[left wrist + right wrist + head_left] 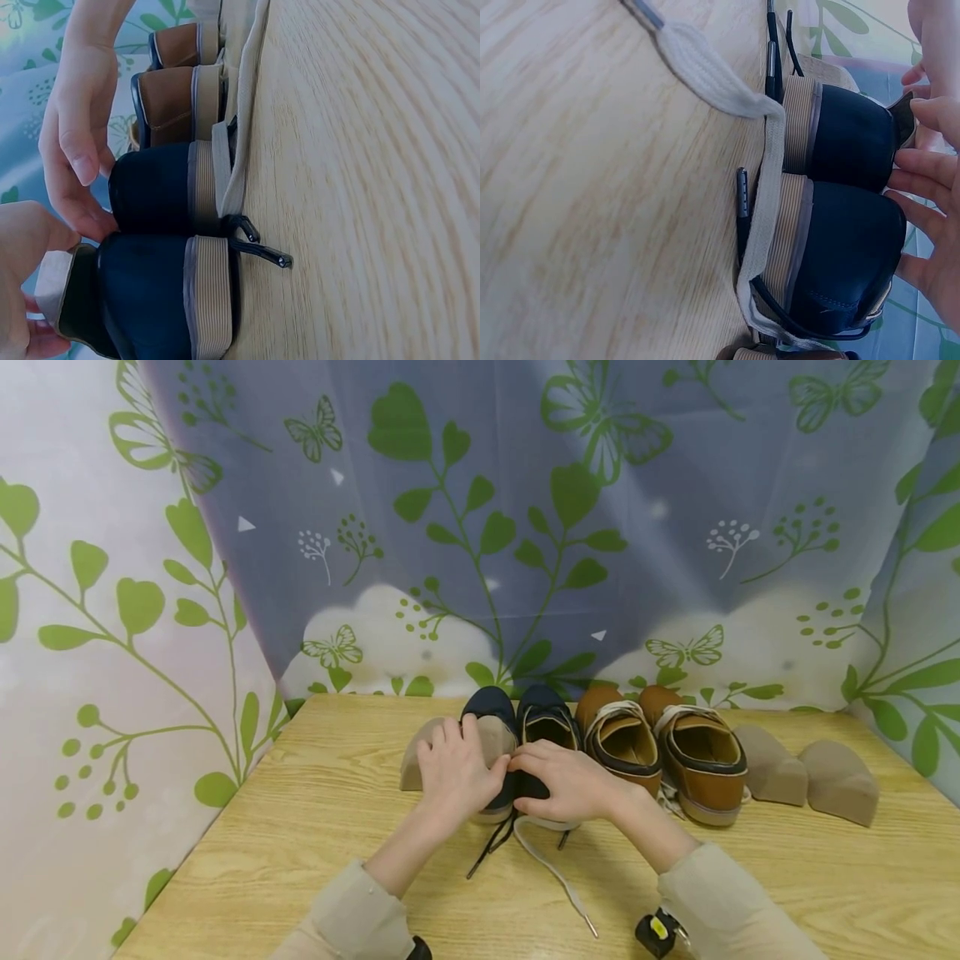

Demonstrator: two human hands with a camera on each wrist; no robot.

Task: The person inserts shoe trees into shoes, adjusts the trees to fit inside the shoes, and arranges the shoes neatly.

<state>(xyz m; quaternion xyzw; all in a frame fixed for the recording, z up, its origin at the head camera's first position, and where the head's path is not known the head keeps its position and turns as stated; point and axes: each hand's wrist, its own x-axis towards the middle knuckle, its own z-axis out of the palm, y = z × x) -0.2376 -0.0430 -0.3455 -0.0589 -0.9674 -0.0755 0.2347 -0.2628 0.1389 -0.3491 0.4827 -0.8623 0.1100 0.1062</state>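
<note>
A pair of navy shoes (547, 710) stands on the table, toes away from me. At the left shoe (146, 292), my left hand (457, 772) grips a beige rounded shoe insert (495, 739) at the opening, thumb on the near side and fingers over the top. Part of the insert is hidden inside the shoe. My right hand (570, 781) arches over the right shoe (847, 255). Its loosely bent fingers (926, 165) touch about the heel collars of the navy pair. Dark laces (491, 847) and a pale lace (555, 868) trail behind the heels.
Two brown shoes (705, 772) stand right of the navy pair. Beyond them lie two more beige inserts (840, 781), and another beige insert (411, 760) lies left of the navy shoes. A patterned cloth backdrop (480, 527) rises behind the wooden table (300, 827).
</note>
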